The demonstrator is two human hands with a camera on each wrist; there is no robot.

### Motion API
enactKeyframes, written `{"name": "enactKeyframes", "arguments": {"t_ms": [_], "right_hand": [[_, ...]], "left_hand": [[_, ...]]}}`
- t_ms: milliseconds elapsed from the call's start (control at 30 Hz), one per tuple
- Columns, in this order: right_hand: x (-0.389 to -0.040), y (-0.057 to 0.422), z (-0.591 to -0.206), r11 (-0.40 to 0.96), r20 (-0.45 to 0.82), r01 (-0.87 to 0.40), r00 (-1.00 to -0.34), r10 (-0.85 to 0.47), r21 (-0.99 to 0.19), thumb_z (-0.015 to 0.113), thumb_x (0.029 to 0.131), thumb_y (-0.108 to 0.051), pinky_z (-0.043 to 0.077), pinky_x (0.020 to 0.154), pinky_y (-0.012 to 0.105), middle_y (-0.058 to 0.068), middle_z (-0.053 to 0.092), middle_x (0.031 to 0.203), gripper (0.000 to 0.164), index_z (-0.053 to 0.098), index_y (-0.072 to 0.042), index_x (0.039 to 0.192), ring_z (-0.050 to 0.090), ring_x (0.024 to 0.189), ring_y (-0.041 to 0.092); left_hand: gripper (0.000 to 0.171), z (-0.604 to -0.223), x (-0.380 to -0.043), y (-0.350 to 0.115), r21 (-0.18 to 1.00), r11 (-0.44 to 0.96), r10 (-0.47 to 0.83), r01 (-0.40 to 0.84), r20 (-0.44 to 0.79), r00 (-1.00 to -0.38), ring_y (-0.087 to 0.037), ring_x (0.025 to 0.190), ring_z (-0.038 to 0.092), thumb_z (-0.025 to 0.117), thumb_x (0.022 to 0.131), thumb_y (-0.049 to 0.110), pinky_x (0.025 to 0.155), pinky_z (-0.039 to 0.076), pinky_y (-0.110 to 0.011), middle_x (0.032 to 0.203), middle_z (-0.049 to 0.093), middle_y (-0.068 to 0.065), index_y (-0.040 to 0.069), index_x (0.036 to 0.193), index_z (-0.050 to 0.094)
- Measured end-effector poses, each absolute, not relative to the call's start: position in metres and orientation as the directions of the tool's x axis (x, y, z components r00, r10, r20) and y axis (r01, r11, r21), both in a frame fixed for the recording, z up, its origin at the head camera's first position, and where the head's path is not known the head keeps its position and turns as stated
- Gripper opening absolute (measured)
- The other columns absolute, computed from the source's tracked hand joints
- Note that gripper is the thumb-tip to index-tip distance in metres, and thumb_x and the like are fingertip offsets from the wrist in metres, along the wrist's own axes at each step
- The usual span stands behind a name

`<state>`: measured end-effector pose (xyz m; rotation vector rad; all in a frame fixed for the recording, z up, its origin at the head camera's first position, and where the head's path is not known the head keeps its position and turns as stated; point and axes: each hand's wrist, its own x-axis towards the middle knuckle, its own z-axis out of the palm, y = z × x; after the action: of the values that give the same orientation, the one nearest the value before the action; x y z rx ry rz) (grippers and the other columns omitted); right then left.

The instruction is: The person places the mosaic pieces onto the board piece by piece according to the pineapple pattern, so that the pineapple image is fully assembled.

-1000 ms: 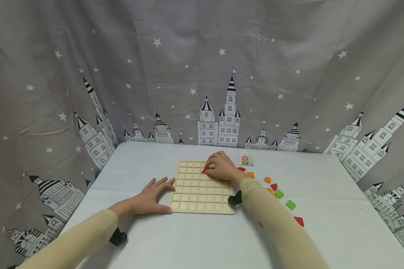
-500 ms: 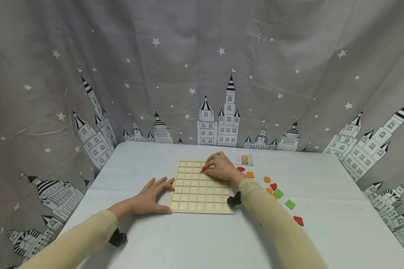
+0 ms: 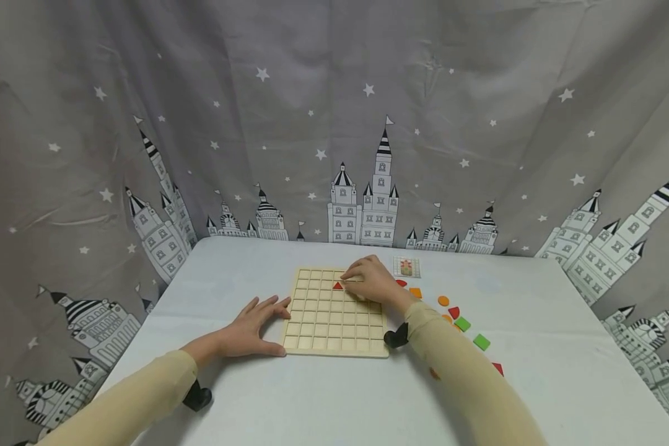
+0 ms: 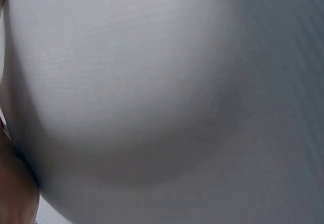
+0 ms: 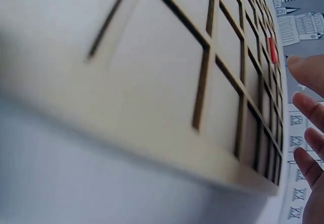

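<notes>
The red triangle tile (image 3: 338,286) lay on the grid board (image 3: 323,316) — light and stiff, I judged, best pinched by its edges. Beside it, the right hand (image 3: 375,281), fingers parted, seemed empty; the left hand (image 3: 248,331), fingers spread, touched the board.

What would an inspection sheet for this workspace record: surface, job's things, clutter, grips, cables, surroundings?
Surface: white covering, lightly creased.
Job's things: grid board lies flat; red triangle on its far part; picture card beyond the board's far right corner.
Clutter: green pieces, red pieces and orange pieces scattered right of the board, some partly hidden by the right sleeve.
Grips: left grip, fingers spread, at the board's left edge; right grip beside the triangle, contact unclear.
Cables: nothing seen.
Surroundings: grey curtain printed with castles and stars.
</notes>
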<state>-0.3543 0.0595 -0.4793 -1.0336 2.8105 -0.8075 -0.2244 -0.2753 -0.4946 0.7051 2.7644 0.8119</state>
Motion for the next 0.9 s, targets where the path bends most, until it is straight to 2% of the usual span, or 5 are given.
{"name": "enactKeyframes", "arguments": {"t_ms": [233,367,567,900], "right_hand": [[-0.340,0.092,-0.458,0.624,0.135,-0.549,-0.800,-0.584,-0.556,0.070,0.097,-0.032,0.039,0.111,0.053,0.002,0.062,0.133,0.028,0.076,-0.018,0.121,0.040,0.136,0.027],[-0.333,0.117,-0.450,0.650,0.119,-0.522,-0.821,-0.558,-0.552,0.069,0.098,-0.035,0.040,0.111,0.054,0.001,0.061,0.134,0.031,0.075,-0.019,0.124,0.040,0.136,0.027],[-0.322,0.159,-0.448,0.693,0.108,-0.488,-0.850,-0.516,-0.531,0.070,0.097,-0.031,0.041,0.109,0.055,0.005,0.061,0.136,0.030,0.076,-0.017,0.123,0.040,0.136,0.030],[-0.305,0.224,-0.451,0.756,0.076,-0.375,-0.913,-0.400,-0.537,0.068,0.098,-0.032,0.041,0.108,0.062,0.006,0.062,0.133,0.028,0.076,-0.018,0.122,0.040,0.134,0.032]], "left_hand": [[0.069,-0.497,-0.225,-0.275,0.529,0.750,0.482,0.396,-0.029,-0.876,-0.037,0.155,0.016,0.080,0.077,0.065,0.123,-0.003,-0.059,0.167,0.030,-0.004,0.025,0.127,0.054],[0.067,-0.499,-0.225,-0.276,0.519,0.757,0.478,0.396,-0.027,-0.878,-0.037,0.155,0.017,0.079,0.076,0.068,0.124,-0.003,-0.059,0.167,0.029,-0.003,0.028,0.124,0.054],[0.064,-0.499,-0.226,-0.277,0.539,0.735,0.493,0.411,-0.010,-0.870,-0.033,0.155,0.018,0.079,0.076,0.069,0.125,0.000,-0.057,0.166,0.031,0.000,0.030,0.120,0.054],[0.056,-0.499,-0.226,-0.278,0.566,0.703,0.509,0.431,0.024,-0.861,-0.038,0.154,0.019,0.080,0.077,0.065,0.124,0.000,-0.060,0.165,0.032,-0.005,0.029,0.110,0.054]]}}
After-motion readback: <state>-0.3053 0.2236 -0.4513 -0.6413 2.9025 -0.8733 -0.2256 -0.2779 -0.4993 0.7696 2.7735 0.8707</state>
